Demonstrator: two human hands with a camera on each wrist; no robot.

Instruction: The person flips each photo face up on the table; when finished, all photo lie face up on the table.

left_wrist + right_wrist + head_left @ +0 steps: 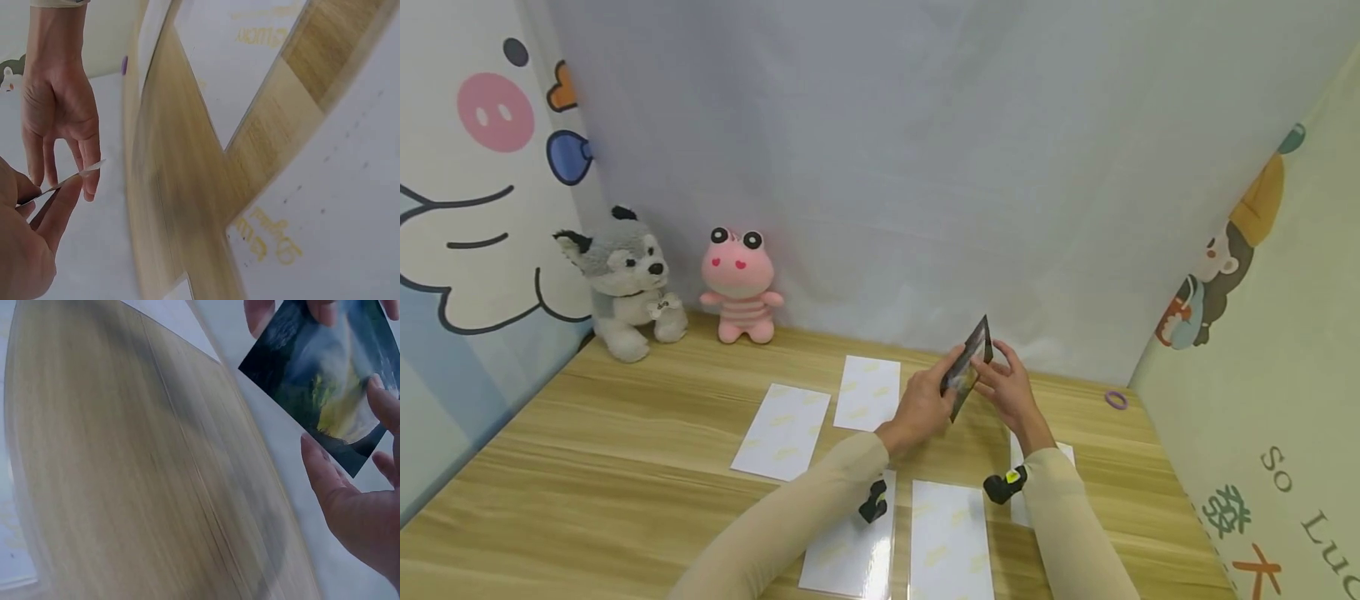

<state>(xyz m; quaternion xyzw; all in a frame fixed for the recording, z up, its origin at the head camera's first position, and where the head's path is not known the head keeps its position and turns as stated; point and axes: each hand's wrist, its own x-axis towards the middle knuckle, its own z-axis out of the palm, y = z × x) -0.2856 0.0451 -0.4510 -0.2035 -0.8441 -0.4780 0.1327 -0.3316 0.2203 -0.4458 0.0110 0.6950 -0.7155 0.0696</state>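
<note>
A photo print (pixel 967 371) with a dark landscape picture and a bright yellow-green patch is held up, tilted, above the far part of the table. My left hand (pixel 921 408) grips its near left side, with the card between thumb and fingers. On the other side my right hand (pixel 1009 392) pinches the print, thumb on the picture and fingers around behind it. The picture side of the print (pixel 337 394) faces the right wrist view. In the left wrist view the print (pixel 59 185) appears nearly edge-on, between the left hand (pixel 25 237) and the right hand (pixel 62 106).
Several white sheets with faint yellow lettering, such as one sheet (pixel 782 432) and another (pixel 951 537), lie on the wooden table (pixel 587 467). A husky plush (pixel 632 283) and a pink plush (pixel 742 287) sit at the back left. A purple ring (pixel 1116 400) lies far right.
</note>
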